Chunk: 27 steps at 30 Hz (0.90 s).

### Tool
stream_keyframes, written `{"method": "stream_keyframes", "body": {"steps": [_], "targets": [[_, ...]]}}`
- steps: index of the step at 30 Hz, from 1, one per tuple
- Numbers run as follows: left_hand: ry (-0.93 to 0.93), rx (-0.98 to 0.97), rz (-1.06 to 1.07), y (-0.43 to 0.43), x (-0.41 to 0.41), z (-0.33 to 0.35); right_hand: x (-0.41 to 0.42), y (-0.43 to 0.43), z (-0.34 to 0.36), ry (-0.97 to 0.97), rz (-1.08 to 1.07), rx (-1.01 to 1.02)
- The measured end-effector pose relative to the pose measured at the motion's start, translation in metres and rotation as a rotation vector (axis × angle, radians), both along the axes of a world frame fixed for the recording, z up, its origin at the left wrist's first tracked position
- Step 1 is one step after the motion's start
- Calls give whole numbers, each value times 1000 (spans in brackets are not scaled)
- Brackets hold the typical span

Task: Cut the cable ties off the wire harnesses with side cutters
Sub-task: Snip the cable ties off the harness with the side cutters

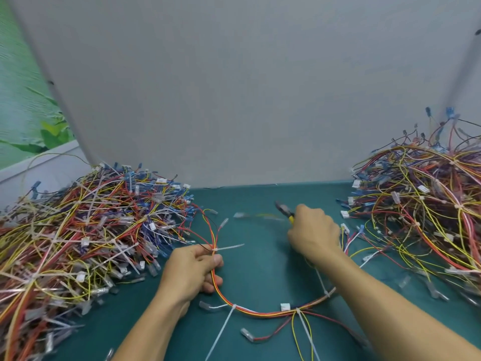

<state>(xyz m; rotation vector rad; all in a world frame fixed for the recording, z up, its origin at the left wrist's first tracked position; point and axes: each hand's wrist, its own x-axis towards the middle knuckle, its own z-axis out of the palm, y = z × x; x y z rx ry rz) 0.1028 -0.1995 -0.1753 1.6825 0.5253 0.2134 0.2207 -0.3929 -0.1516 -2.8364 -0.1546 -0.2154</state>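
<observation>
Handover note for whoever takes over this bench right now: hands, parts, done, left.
Left hand grips the harness just below its top cable tie.
Right hand holds the side cutters above the mat, not at any tie.
The harness lies in an arc on the mat, with a left pile and a right pile flanking it.
Done: no cut visible on this harness.
Left: top cable tie, then the three lower ties.
</observation>
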Motion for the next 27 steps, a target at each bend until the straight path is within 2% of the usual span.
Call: {"method": "stream_keyframes", "body": {"steps": [2, 5, 7, 9, 11, 13, 15, 18, 22, 27], "targets": [[9, 34, -15, -1, 0, 0, 8, -2, 3, 73, 3, 53], [15, 86, -30, -4, 0, 0, 7, -1, 18, 186, 166, 163], [17, 101, -35, -5, 1, 1, 3, -13, 45, 115, 203, 317], [25, 105, -50, -5, 1, 2, -2, -36, 77, -31, 155, 479], [37, 111, -73, -5, 0, 3, -8, -67, 96, -157, 70, 555], [42, 118, -79, -6, 0, 5, -15, -94, 94, -124, -24, 487], [37, 110, -68, -5, -1, 6, -25, -107, 73, 69, -75, 363], [29, 83, -68, -2, -2, 4, -41, -104, 34, 318, -79, 287], [39, 52, -72, -1, -3, 3, -52, -92, 13, 380, -103, 239], [22, 5, -38, -1, -1, 3, -55, -90, 12, 466, -52, 297]]}}
